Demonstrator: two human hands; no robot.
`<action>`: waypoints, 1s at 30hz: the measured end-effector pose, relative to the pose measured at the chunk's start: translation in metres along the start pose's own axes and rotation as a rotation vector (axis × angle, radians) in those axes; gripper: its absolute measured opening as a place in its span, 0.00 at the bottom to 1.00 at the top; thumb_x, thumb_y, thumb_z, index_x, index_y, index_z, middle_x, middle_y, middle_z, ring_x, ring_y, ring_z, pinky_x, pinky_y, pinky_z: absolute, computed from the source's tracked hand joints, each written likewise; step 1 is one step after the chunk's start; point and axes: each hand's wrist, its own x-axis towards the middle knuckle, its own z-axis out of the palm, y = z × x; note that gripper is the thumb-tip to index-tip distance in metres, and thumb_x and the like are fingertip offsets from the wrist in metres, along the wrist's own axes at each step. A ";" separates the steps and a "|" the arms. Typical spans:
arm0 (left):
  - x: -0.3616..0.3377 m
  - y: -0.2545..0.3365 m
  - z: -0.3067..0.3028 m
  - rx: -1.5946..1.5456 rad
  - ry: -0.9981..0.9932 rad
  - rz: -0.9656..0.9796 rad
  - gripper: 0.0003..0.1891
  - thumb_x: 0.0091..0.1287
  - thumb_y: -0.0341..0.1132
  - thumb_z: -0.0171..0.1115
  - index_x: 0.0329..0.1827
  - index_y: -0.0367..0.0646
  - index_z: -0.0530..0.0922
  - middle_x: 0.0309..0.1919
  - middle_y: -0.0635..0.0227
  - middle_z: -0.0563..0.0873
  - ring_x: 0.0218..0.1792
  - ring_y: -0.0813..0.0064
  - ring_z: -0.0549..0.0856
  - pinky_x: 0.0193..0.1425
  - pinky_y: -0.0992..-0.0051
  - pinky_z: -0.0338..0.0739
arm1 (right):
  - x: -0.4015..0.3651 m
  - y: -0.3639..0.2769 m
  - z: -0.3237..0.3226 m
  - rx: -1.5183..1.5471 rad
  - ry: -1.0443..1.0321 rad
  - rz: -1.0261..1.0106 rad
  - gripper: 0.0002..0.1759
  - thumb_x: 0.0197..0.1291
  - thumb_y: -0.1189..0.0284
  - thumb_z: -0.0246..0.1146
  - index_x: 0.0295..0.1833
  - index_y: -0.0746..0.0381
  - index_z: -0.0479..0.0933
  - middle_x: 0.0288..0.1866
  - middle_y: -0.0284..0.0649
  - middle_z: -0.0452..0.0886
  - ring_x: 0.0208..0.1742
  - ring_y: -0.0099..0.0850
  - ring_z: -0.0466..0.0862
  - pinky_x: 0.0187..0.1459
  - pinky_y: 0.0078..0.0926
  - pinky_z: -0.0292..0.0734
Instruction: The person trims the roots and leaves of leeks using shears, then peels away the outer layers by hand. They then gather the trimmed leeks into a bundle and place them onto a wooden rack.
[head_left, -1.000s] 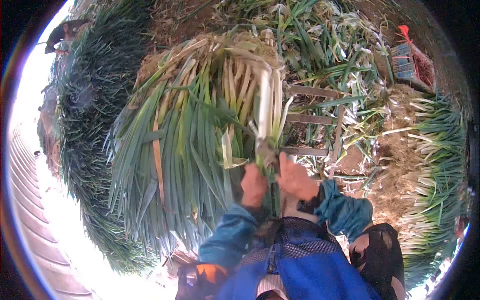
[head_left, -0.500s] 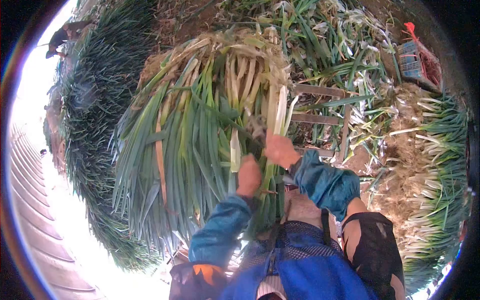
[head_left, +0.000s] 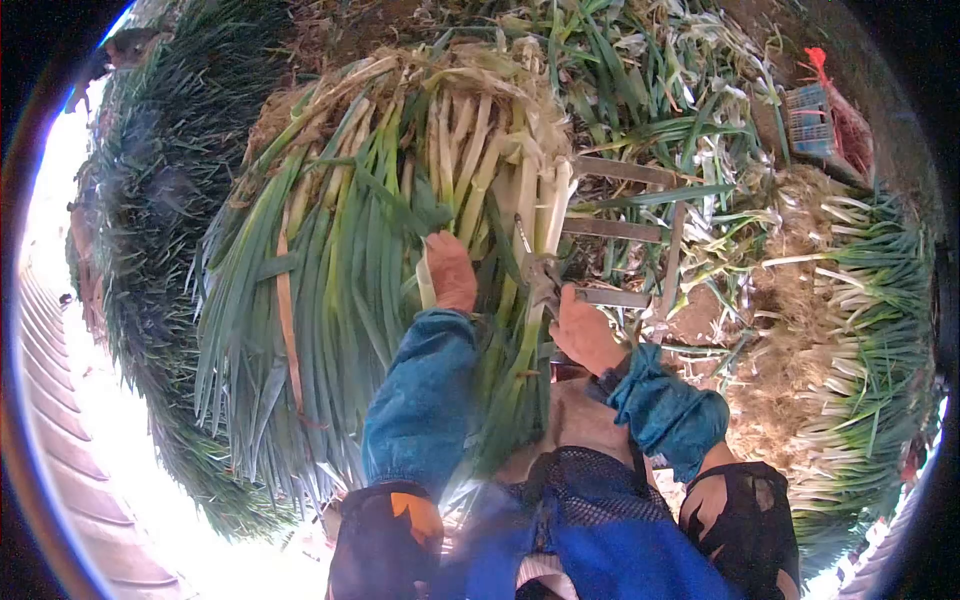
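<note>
A big heap of leeks [head_left: 350,250] lies before me, shaggy roots at the far end and long green leaves hanging toward me. My left hand [head_left: 452,272] is closed over the middle of the heap, with a pale leek leaf [head_left: 426,280] sticking out beside its fingers. Over the heap's right edge, my right hand [head_left: 587,330] is closed too. A greyish, blurred object [head_left: 543,286] shows at its fingertips, and I cannot tell what it is. White leek stalks [head_left: 540,205] lie just beyond that hand.
A wooden slatted frame [head_left: 625,230] sticks out right of the heap. Trimmed leaves [head_left: 650,70] litter the ground behind. Leeks in a row [head_left: 865,330] line the right side, near a blue crate [head_left: 812,120] with red netting. Dark green leeks [head_left: 170,220] are stacked at left.
My left hand has moved left and away from me with the pale leaf. My right hand has come slightly nearer to me and to the right, so the hands are farther apart.
</note>
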 end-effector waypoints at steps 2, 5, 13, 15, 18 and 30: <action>-0.001 -0.018 -0.006 -0.262 -0.056 -0.058 0.12 0.53 0.26 0.55 0.41 0.36 0.75 0.35 0.54 0.78 0.40 0.53 0.79 0.42 0.62 0.74 | -0.013 -0.011 0.000 0.031 -0.043 -0.017 0.29 0.49 0.67 0.63 0.50 0.71 0.60 0.27 0.55 0.78 0.29 0.52 0.80 0.28 0.45 0.76; -0.001 -0.035 -0.008 -0.643 -0.206 -0.164 0.12 0.52 0.23 0.52 0.39 0.33 0.76 0.34 0.47 0.81 0.40 0.48 0.79 0.44 0.60 0.73 | -0.040 -0.018 0.007 -0.016 -0.004 -0.231 0.34 0.48 0.68 0.64 0.56 0.74 0.58 0.27 0.54 0.77 0.28 0.51 0.80 0.26 0.43 0.76; 0.081 0.002 -0.107 -1.339 -0.659 -0.042 0.14 0.54 0.26 0.56 0.43 0.33 0.80 0.40 0.56 0.83 0.40 0.67 0.82 0.42 0.72 0.76 | -0.026 -0.025 0.006 0.010 -0.023 -0.296 0.32 0.49 0.68 0.64 0.54 0.73 0.59 0.28 0.52 0.76 0.29 0.50 0.79 0.29 0.41 0.75; 0.115 0.014 -0.145 -1.436 -0.467 0.292 0.16 0.57 0.29 0.57 0.48 0.35 0.78 0.46 0.58 0.80 0.44 0.69 0.80 0.43 0.73 0.75 | -0.029 -0.016 0.004 0.025 -0.025 -0.232 0.31 0.49 0.68 0.64 0.54 0.72 0.59 0.28 0.52 0.76 0.29 0.50 0.79 0.29 0.43 0.75; 0.144 0.030 -0.165 -1.942 -0.339 0.171 0.18 0.61 0.32 0.56 0.53 0.36 0.75 0.49 0.61 0.78 0.48 0.69 0.78 0.46 0.72 0.74 | -0.039 -0.004 -0.003 0.089 0.000 -0.095 0.30 0.49 0.68 0.64 0.54 0.71 0.59 0.27 0.53 0.76 0.29 0.51 0.78 0.28 0.45 0.73; 0.117 -0.025 -0.060 -0.244 0.397 0.049 0.09 0.57 0.30 0.54 0.38 0.36 0.73 0.43 0.48 0.77 0.47 0.49 0.75 0.49 0.59 0.71 | -0.040 -0.021 -0.011 0.213 0.067 -0.109 0.30 0.49 0.70 0.64 0.54 0.69 0.60 0.30 0.59 0.75 0.34 0.58 0.76 0.34 0.48 0.72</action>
